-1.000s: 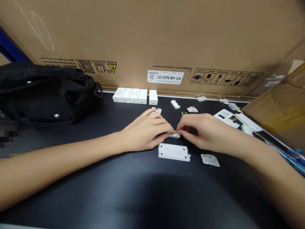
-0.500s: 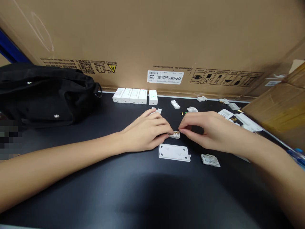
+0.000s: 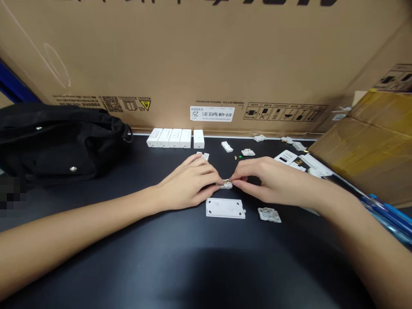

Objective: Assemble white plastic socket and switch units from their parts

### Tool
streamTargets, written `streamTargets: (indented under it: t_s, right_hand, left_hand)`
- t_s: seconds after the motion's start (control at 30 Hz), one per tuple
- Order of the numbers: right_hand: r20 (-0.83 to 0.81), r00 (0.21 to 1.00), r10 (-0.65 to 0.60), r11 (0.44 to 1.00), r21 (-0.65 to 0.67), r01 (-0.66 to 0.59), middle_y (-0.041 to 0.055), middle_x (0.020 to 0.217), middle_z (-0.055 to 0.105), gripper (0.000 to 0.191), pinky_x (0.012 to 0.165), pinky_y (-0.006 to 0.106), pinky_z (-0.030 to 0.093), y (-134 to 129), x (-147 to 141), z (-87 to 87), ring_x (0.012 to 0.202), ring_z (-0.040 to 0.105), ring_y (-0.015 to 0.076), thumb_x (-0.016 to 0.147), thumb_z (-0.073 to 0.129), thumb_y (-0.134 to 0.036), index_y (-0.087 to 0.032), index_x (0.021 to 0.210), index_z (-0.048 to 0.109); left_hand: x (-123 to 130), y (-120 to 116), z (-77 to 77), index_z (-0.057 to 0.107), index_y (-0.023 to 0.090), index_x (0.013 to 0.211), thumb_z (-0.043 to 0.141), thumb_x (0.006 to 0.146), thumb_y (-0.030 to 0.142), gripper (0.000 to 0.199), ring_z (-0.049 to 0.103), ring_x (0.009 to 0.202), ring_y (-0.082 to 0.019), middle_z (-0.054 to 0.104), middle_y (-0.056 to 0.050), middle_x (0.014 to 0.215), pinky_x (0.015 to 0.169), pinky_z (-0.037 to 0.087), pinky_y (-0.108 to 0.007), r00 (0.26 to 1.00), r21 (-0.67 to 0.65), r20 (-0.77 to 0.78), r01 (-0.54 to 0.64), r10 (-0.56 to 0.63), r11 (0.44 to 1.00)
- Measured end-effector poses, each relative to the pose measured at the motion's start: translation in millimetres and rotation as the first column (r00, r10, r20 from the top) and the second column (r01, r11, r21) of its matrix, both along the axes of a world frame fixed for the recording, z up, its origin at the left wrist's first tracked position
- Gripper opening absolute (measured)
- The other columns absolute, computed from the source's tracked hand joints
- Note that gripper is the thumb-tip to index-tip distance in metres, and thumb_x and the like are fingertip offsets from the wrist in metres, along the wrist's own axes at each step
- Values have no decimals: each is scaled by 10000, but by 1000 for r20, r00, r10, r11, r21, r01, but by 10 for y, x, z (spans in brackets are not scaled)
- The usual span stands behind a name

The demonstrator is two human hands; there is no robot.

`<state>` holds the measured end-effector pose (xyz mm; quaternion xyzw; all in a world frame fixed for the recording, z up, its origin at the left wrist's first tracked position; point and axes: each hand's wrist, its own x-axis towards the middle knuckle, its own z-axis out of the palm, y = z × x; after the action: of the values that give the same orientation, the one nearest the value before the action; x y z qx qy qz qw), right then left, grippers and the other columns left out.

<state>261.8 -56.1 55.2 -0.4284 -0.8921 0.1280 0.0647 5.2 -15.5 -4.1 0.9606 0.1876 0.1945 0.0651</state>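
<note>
My left hand (image 3: 193, 182) holds a small white plastic housing (image 3: 227, 186) by its left end, thumb and fingers closed on it. Brass-coloured bits show inside the housing. At its right end my right hand (image 3: 262, 179) is pinched, with thumb and forefinger tips over the top; anything between them is too small to make out. Just in front of the hands lies a flat white plate (image 3: 225, 208) with holes near its corners. A white moulded piece (image 3: 269, 215) rests to the right of that plate. Partly behind my left fingers sits another white part (image 3: 203, 156).
Several white boxed units (image 3: 174, 138) stand in a row at the back. Loose white pieces (image 3: 227, 146) and tiny metal and green bits lie behind my right hand. A black bag (image 3: 64, 146) is at left, a cardboard box (image 3: 367, 150) at right, and a large carton (image 3: 193, 56) behind.
My right fingertips have moved in from just beside the housing onto its right end. The left hand keeps its hold. The camera view has tilted up and turned somewhat right.
</note>
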Motion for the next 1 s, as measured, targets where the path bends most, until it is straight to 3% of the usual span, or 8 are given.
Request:
streamTargets:
  t_s: [0.07,0.17,0.33,0.43,0.53,0.77,0.87,1.0]
  right_hand:
    - [47,997,-60,994,90,55,56,973,782,242,726,312,485,33,111,30,831,696,199,983,545,-300,-219,976,773]
    - [130,953,-273,948,205,244,71,928,786,251,697,333,486,89,316,85,796,703,221,946,546,-308,-202,930,772]
    - [237,853,-464,883,198,425,67,963,807,246,686,353,499,140,544,122,841,732,254,900,569,-298,-209,980,784]
    - [249,855,-455,889,181,420,65,964,811,254,705,352,511,160,563,100,851,735,251,899,570,-291,-205,991,790]
    - [241,888,-392,920,105,378,56,974,813,240,740,340,520,185,542,55,852,732,232,905,594,-310,-220,980,803]
    - [245,919,-308,949,7,316,45,911,796,182,712,315,488,217,465,-70,839,710,226,890,616,-227,-223,943,790]
    - [233,931,-281,958,19,285,37,867,779,160,691,307,470,199,400,-70,779,688,209,870,607,-171,-211,892,760]
    - [145,960,-241,970,4,243,36,840,761,169,663,293,467,158,320,-40,706,660,186,875,605,-176,-187,967,746]
  left_hand:
    - [-1,-5,5,694,227,1184,530,1081,358,234,603,1106,-217,735,-41,1140,1188,348,-487,1000,-3,12,-5,5,1000]
    - [5,-21,26,689,210,1149,516,1085,382,252,597,1023,-214,734,-51,1080,1110,406,-458,999,-30,35,2,-1,1000]
    - [13,-35,41,660,184,1187,450,1070,206,241,588,1026,-220,728,-69,1114,1076,429,-451,997,-47,72,-4,7,999]
    - [10,-30,32,632,188,1314,463,1027,123,339,570,1112,-230,708,-76,1259,1091,422,-447,998,-27,61,10,-8,1000]
    - [6,-23,23,640,215,1306,478,1031,147,326,580,1136,-231,702,-62,1304,1130,396,-471,999,-22,53,16,-14,1000]
    - [10,-15,11,614,214,1057,569,1010,246,73,615,1141,-229,723,-47,1221,1165,384,-489,996,-60,89,-1,7,998]
    - [11,-15,2,591,219,1024,579,1015,255,39,636,1112,-209,740,-24,1158,1230,318,-517,995,-76,98,-3,11,997]
    - [8,-11,-19,590,220,1013,610,1021,286,69,649,1035,-178,744,9,1062,1260,286,-514,994,-61,107,5,2,998]
